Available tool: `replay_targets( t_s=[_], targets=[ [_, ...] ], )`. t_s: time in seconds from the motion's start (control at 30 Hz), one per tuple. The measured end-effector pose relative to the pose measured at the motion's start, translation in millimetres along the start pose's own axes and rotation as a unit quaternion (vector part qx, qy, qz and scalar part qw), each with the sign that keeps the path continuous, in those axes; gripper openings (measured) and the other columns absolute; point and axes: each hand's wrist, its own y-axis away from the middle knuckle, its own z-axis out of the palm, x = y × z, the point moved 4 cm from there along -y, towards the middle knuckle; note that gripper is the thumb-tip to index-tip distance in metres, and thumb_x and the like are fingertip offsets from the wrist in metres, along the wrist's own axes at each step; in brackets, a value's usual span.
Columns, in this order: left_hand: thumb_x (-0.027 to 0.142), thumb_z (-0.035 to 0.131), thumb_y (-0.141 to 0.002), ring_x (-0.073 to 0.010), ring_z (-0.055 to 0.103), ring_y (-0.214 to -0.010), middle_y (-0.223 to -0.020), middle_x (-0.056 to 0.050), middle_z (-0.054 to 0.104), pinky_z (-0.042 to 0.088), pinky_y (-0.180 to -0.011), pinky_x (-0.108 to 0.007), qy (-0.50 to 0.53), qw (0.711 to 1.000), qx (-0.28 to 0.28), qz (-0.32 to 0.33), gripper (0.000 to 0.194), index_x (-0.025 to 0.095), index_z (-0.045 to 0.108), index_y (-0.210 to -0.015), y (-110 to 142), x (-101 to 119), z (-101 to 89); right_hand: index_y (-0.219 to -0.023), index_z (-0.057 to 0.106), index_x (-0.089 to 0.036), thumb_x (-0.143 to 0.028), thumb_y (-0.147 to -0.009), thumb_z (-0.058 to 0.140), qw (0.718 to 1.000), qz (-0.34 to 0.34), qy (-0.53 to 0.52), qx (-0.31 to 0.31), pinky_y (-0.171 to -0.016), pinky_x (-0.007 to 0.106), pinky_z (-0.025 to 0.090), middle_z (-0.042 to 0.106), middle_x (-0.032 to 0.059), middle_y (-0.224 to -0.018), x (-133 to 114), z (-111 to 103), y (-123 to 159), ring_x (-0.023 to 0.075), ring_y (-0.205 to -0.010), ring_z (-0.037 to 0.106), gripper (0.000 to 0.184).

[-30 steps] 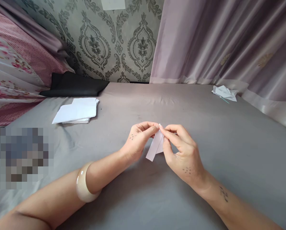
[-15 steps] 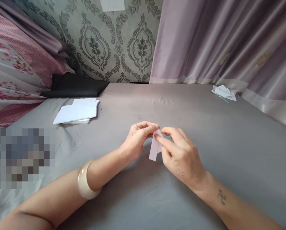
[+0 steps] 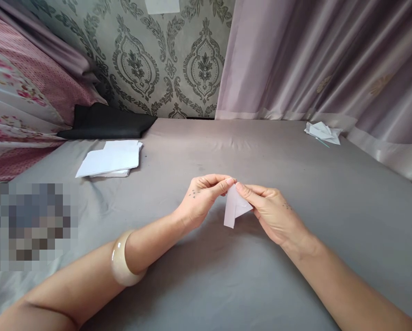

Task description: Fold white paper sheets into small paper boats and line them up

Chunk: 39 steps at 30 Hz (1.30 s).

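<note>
A small piece of folded white paper (image 3: 231, 209) hangs between my two hands, above the grey sheet. It has a narrow strip on the left and a slanted flap on the right. My left hand (image 3: 206, 197) pinches its top corner between thumb and fingers. Close beside it, my right hand (image 3: 270, 204) grips the flap's upper right edge, thumb on the near face and fingers behind. The fingertips of both hands nearly meet at the top of the paper. Part of the folds lies hidden under the right thumb.
A stack of white paper (image 3: 111, 158) lies at the left, before a black cloth (image 3: 109, 122). Folded white papers (image 3: 323, 132) and a thin green stick rest at the far right. Curtains (image 3: 295, 59) hang behind the grey sheet (image 3: 206, 151). A blurred patch covers the left edge.
My right hand has turned and shifted right, from fingertips pressing on the paper's front to a thumb-and-finger grip on its flap. The paper has moved slightly right and its flap shows more.
</note>
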Motion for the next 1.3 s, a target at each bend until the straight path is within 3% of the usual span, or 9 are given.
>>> replay_targets(
  t_s=[0.1, 0.37, 0.47, 0.73, 0.93, 1.1, 1.3],
  targets=[
    [0.035, 0.072, -0.077, -0.0128, 0.051, -0.076, -0.076, -0.002, 0.065, 0.041, -0.077, -0.029, -0.006, 1.000, 0.004, -0.003, 0.017, 0.018, 0.075, -0.079, -0.6, -3.3, -1.1, -0.093, 0.077, -0.025, -0.045, -0.078, 0.070, 1.000, 0.013, -0.009, 0.005, -0.095, 0.039, 0.044, 0.074, 0.0044, -0.095, 2.0, -2.3, -1.0, 0.0225, -0.100, 0.063, 0.026],
    [0.041, 0.061, -0.086, -0.0124, 0.050, -0.074, -0.076, -0.003, 0.062, 0.041, -0.075, -0.029, -0.016, 1.000, -0.023, -0.003, 0.029, 0.016, 0.074, -0.078, 1.1, 0.2, 1.8, -0.079, 0.077, -0.022, -0.044, -0.071, 0.075, 0.997, 0.014, 0.024, 0.069, -0.080, 0.034, 0.047, 0.074, 0.0040, -0.084, 2.7, -8.2, -3.0, 0.0184, -0.083, 0.063, 0.023],
    [0.041, 0.066, -0.082, -0.0126, 0.051, -0.074, -0.076, -0.003, 0.062, 0.041, -0.075, -0.028, -0.026, 0.999, -0.019, -0.011, 0.027, 0.016, 0.072, -0.076, 1.1, 1.7, 1.2, -0.076, 0.076, -0.022, -0.044, -0.069, 0.075, 0.996, 0.015, 0.039, 0.085, -0.076, 0.033, 0.046, 0.072, 0.0032, -0.081, 1.4, -9.0, -2.4, 0.0171, -0.079, 0.062, 0.023],
    [0.031, 0.074, -0.075, -0.0120, 0.057, -0.072, -0.073, -0.002, 0.066, 0.045, -0.073, -0.027, -0.047, 0.999, -0.014, -0.004, 0.015, 0.016, 0.072, -0.074, -1.9, 1.5, -0.4, -0.076, 0.075, -0.023, -0.040, -0.072, 0.074, 0.996, -0.009, 0.062, 0.063, -0.073, 0.029, 0.043, 0.067, 0.0000, -0.079, -0.2, -8.7, -0.6, 0.0137, -0.076, 0.056, 0.017],
    [0.031, 0.074, -0.074, -0.0132, 0.059, -0.077, -0.079, -0.004, 0.069, 0.047, -0.076, -0.028, -0.076, 0.996, -0.047, 0.011, 0.017, 0.014, 0.072, -0.079, -6.9, 5.5, -2.1, -0.078, 0.074, -0.019, -0.041, -0.069, 0.076, 0.995, 0.081, -0.036, 0.042, -0.069, 0.028, 0.042, 0.067, 0.0009, -0.074, 8.7, -10.6, -3.9, 0.0123, -0.070, 0.056, 0.023],
    [0.034, 0.070, -0.078, -0.0115, 0.055, -0.067, -0.071, -0.003, 0.065, 0.044, -0.066, -0.026, -0.139, 0.989, -0.043, 0.001, 0.021, 0.013, 0.072, -0.081, -6.8, 4.9, -4.1, -0.076, 0.072, -0.018, -0.042, -0.069, 0.076, 0.995, 0.078, -0.042, 0.037, -0.071, 0.030, 0.044, 0.070, 0.0030, -0.078, 11.5, -9.8, -7.0, 0.0145, -0.073, 0.059, 0.025],
    [0.032, 0.070, -0.077, -0.0120, 0.054, -0.067, -0.072, -0.003, 0.065, 0.043, -0.065, -0.027, -0.128, 0.991, -0.038, 0.021, 0.019, 0.013, 0.070, -0.079, -5.9, 6.3, -1.4, -0.078, 0.071, -0.018, -0.041, -0.065, 0.079, 0.991, 0.109, -0.058, 0.047, -0.070, 0.031, 0.047, 0.071, 0.0041, -0.079, 15.9, -11.2, -8.4, 0.0166, -0.074, 0.062, 0.027]
  ],
)
